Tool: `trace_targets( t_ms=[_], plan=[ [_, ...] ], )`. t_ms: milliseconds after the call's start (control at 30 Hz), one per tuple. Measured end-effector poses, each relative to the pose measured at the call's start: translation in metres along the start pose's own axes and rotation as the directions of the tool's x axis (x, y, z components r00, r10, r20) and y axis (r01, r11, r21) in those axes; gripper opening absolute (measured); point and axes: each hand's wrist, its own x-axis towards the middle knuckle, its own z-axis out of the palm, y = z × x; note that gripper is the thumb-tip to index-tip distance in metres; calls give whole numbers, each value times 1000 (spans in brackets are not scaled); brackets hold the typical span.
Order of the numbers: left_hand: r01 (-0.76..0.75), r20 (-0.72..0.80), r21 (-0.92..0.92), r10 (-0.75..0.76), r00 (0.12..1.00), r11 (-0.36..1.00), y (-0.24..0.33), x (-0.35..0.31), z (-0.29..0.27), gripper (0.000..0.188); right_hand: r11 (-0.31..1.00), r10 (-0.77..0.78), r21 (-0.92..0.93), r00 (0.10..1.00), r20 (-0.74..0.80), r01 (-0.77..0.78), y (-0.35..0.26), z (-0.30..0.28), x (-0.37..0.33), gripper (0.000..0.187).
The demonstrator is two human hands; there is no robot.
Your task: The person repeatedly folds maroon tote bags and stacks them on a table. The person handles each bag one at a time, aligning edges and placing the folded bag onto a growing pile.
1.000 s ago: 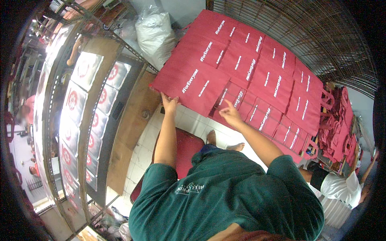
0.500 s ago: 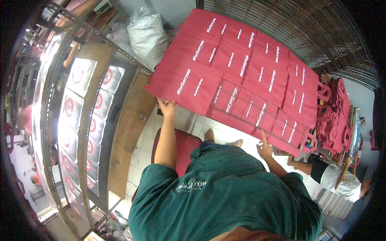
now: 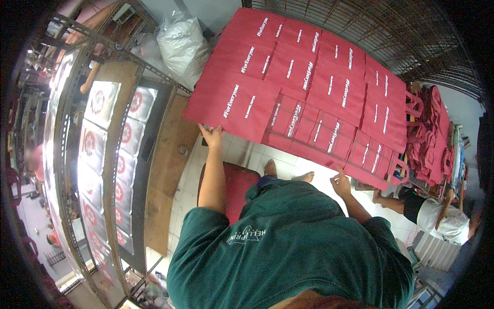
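Note:
Several red fabric bags with white print lie side by side and overlapping on a wire rack, whose dark bars show through a gap near the front edge. My left hand grips the front left corner of a red bag, fingers at its edge. At the front edge, towards the right, my right hand is just below the bags, its index finger raised and fingers apart. I see nothing in it; whether the fingertip touches the edge is unclear.
Raised wire racks stand behind. At left, a shelf frame carries silver sheets with red round prints. A filled clear plastic bag sits at back left. More red bags are heaped at right, near another person. A red seat is below.
The view has shifted slightly, with the bags a little further left. My left hand stays at the corner. My right index finger has bent and drawn back from the bags' front edge.

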Motion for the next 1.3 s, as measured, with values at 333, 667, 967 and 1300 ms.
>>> trace_targets(
  t_ms=[333, 667, 967, 1300],
  plan=[
    [26, 15, -64, -25, 1000, 998, -6, 3, -1, 92, 999, 42, -28, 999, -25, -43, 5, -4, -8, 65],
    [31, -5, -46, -31, 999, 998, -4, -3, 5, 90, 1000, 27, -1, 998, -49, -27, 7, -11, -13, 67],
    [89, -193, 17, -84, 978, 996, -9, -20, -12, 87, 989, 151, -1, 986, 66, -151, 20, -14, -24, 64],
    [267, 4, 460, -302, 953, 847, -116, -47, -73, 70, 962, 271, -28, 950, 152, -270, 98, 4, -73, 51]
  ],
)
